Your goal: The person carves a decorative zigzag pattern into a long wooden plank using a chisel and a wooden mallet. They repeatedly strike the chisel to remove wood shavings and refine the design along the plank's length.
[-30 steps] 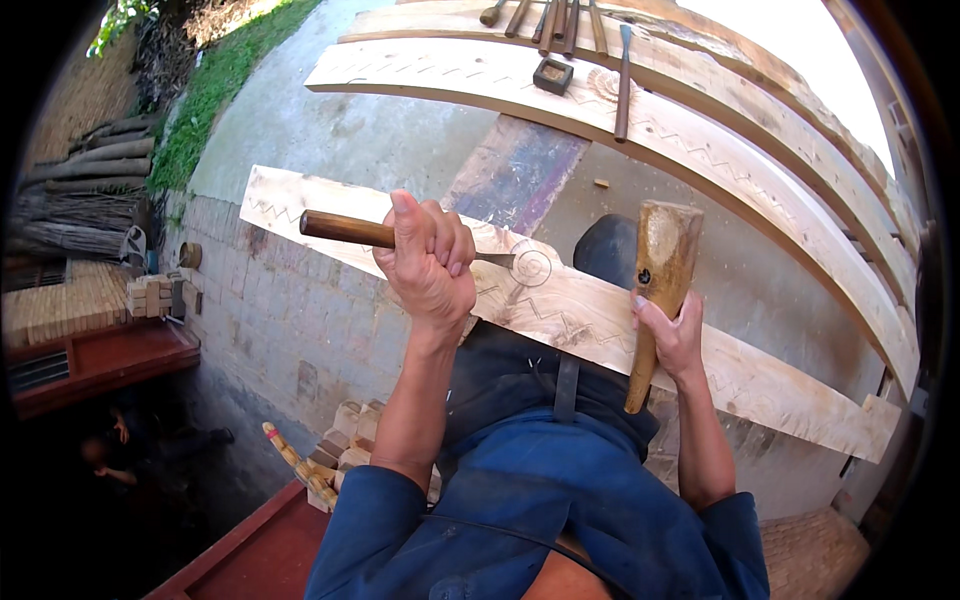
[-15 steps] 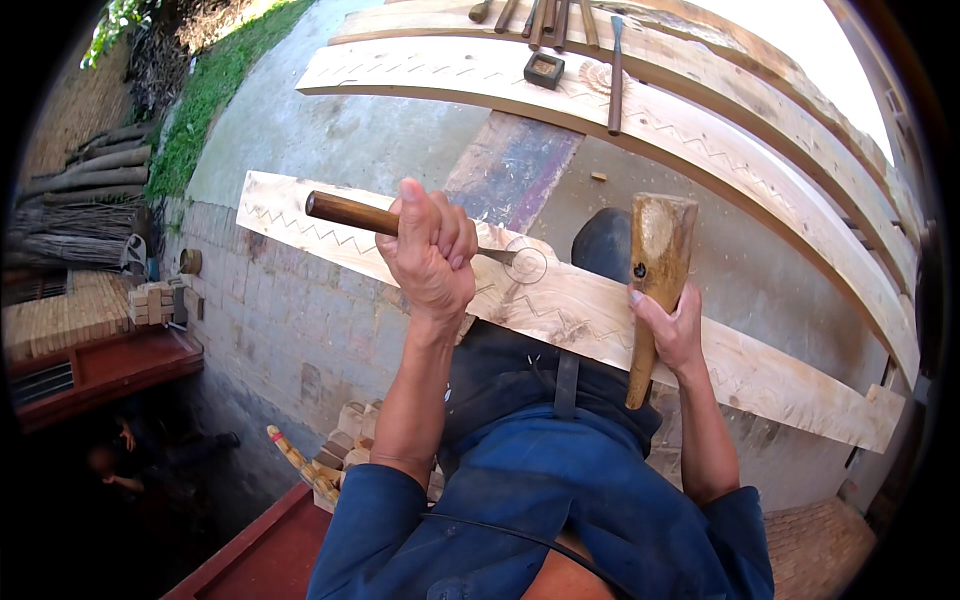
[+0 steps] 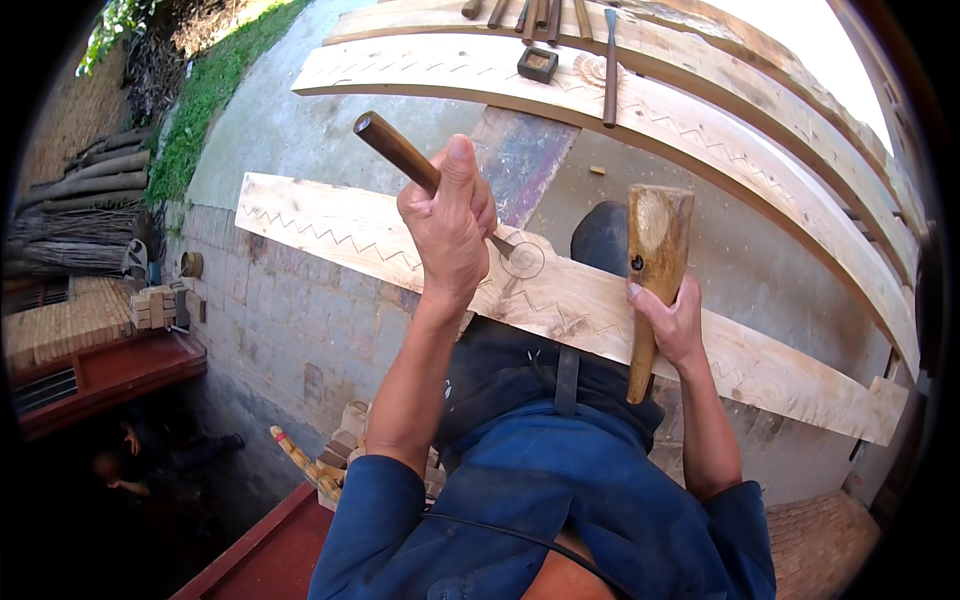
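Observation:
My left hand (image 3: pixel 452 222) is closed round a wood-handled chisel (image 3: pixel 397 151), its thumb pointing up along the handle. The handle leans up to the left, and the blade's end meets a circle drawn on the pale wooden plank (image 3: pixel 330 230). Whether the edge is cutting in is too small to tell. The plank lies across in front of me, with zigzag lines marked or cut along it. My right hand (image 3: pixel 672 322) grips a wooden mallet (image 3: pixel 660 235) by its handle, head up, held over the plank's right half.
Beyond the plank run long beams (image 3: pixel 440 66). On them lie several chisels (image 3: pixel 611 80), a small dark square box (image 3: pixel 537 64) and a carved round pattern. A small wood chip (image 3: pixel 597 170) is on the ground. Another person (image 3: pixel 130 465) is in shadow at lower left.
My left hand has risen slightly and moved right, tilting the chisel handle more upright while its tip stays near the circle. The mallet has barely moved.

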Action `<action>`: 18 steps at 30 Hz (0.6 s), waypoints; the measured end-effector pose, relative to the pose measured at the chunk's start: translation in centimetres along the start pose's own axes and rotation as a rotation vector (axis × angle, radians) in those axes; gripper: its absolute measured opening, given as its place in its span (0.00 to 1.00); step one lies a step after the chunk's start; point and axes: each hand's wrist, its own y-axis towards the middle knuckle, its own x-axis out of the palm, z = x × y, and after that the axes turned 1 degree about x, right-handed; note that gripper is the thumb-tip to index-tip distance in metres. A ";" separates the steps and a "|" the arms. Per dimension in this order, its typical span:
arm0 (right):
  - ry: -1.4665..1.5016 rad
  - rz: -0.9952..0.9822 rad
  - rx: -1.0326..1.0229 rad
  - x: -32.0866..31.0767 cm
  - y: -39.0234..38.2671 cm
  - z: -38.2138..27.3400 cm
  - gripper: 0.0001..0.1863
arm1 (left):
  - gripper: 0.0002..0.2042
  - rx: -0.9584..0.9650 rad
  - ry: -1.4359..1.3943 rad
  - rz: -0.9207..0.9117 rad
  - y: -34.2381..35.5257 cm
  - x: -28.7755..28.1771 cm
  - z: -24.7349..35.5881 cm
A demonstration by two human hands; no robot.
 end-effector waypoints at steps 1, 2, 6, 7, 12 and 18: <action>0.006 0.009 -0.008 0.0 0.0 0.0 0.14 | 0.27 0.006 0.008 0.027 0.1 0.4 -0.1; 0.013 0.017 -0.015 0.1 0.0 0.1 0.14 | 0.26 0.012 0.017 0.055 0.1 0.6 -0.1; 0.012 0.009 0.007 0.1 -0.1 -0.1 0.14 | 0.26 0.028 0.028 0.068 -0.2 0.3 -0.4; 0.006 0.003 0.016 0.0 -0.1 -0.3 0.14 | 0.26 0.028 0.025 0.069 -0.3 0.3 -0.4; -0.016 -0.083 0.052 0.1 0.7 -2.2 0.16 | 0.26 0.062 0.018 0.082 -0.8 0.5 -0.5; -0.280 0.015 -0.421 -0.2 7.2 -13.7 0.26 | 0.25 0.120 0.046 0.085 -1.7 0.7 -0.7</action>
